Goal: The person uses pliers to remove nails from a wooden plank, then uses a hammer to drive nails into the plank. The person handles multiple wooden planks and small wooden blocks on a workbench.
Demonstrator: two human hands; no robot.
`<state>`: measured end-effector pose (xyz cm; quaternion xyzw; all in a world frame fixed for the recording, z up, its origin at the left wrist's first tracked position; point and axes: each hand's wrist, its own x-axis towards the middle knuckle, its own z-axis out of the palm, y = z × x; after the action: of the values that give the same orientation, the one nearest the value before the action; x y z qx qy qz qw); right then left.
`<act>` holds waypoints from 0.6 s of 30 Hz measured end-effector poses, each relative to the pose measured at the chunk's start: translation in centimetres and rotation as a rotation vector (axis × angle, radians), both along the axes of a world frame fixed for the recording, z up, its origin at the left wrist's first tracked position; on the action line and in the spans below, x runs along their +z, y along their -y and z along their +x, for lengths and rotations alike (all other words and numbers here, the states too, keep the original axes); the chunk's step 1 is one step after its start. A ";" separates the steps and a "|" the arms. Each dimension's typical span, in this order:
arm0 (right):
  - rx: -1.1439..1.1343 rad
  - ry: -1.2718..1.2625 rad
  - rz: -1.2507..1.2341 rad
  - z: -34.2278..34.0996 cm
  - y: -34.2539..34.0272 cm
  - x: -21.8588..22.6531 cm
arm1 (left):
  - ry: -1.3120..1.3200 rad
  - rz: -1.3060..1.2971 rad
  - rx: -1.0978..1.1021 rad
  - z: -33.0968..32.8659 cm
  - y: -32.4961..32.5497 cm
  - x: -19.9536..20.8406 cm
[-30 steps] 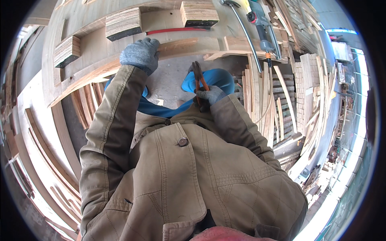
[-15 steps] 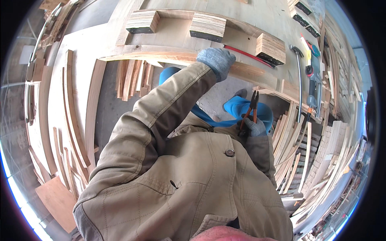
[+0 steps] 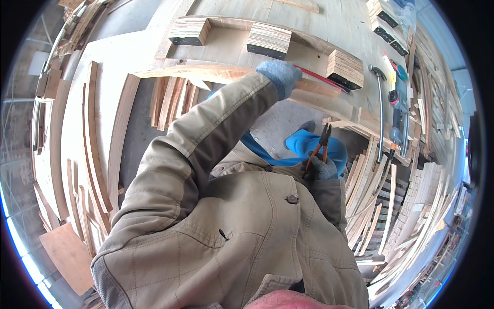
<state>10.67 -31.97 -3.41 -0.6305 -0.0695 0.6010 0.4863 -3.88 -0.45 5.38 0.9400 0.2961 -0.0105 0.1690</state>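
Note:
My left hand (image 3: 280, 79), in a grey glove, is at the near wooden rail (image 3: 206, 72) of a timber frame. Its fingers curl inward, and what they hold, if anything, is hidden. Just beside its knuckles lies the near-left end of a thin red bar (image 3: 324, 80); whether hand and bar touch I cannot tell. Low in front of my body, my gloved right hand (image 3: 325, 169) is closed round a pair of pliers (image 3: 323, 147) with orange handles, dark jaws pointing up and away from me.
Several layered wood blocks, among them a middle block (image 3: 268, 40) and a right block (image 3: 346, 68), sit along the frame. A hammer (image 3: 380, 103) and a grey-blue power tool (image 3: 397, 116) lie to the right. Timber strips (image 3: 172, 100) and stacked boards (image 3: 370, 180) surround the bench.
My left hand has moved slightly away from me along the rail, now overlapping the red bar's left end. The view has shifted a little. The pliers stay in my right hand.

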 end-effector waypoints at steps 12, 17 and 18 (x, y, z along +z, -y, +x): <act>0.026 0.118 -0.022 1.1 0.9 -3.5 | 0.794 0.037 -0.038 -4.3 -5.1 18.7; -0.028 0.041 0.022 1.2 1.6 -3.7 | 0.824 0.018 -0.047 -6.3 -5.8 23.9; -0.025 0.056 -0.002 1.2 1.5 -3.6 | 0.848 0.018 -0.085 -6.6 -5.8 24.4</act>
<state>11.84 -33.48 -6.97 -0.6485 -0.0747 0.5770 0.4908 -10.47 5.37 29.79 0.8740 0.1613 0.3726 0.2669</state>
